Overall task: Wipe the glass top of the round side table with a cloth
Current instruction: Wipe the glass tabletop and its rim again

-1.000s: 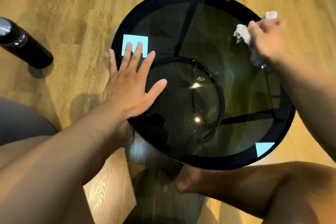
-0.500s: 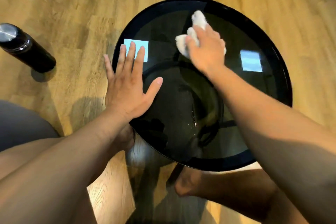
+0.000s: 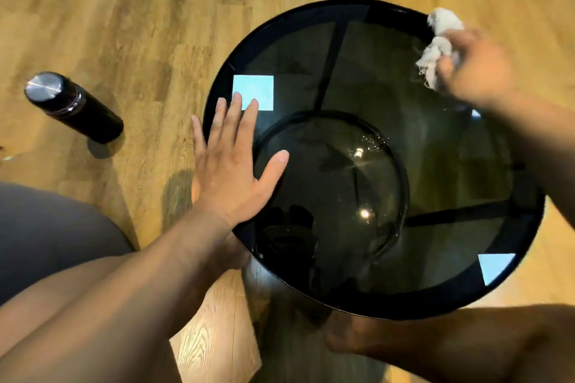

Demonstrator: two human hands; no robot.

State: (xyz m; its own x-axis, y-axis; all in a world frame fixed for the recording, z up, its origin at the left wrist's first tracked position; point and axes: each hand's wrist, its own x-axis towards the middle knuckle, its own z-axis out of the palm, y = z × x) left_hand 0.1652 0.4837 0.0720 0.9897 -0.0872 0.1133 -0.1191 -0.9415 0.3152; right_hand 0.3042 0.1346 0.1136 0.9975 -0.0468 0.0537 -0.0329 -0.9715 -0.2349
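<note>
**Far right edge: cloth (image 3: pixel 441 37) in a blurred grip**

At the round glass desk's (image 3: pixel 280 31) far right edge, the right hand (image 3: pixel 479 68) grips the crumpled white cloth by the rim. The left hand (image 3: pixel 230 171) lies flat, fingers straight, on the left edge.

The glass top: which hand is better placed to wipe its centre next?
Probably the right hand: it grips the cloth at the right rim of the glass top. The left hand lies flat on the left edge and holds no cloth.
</note>
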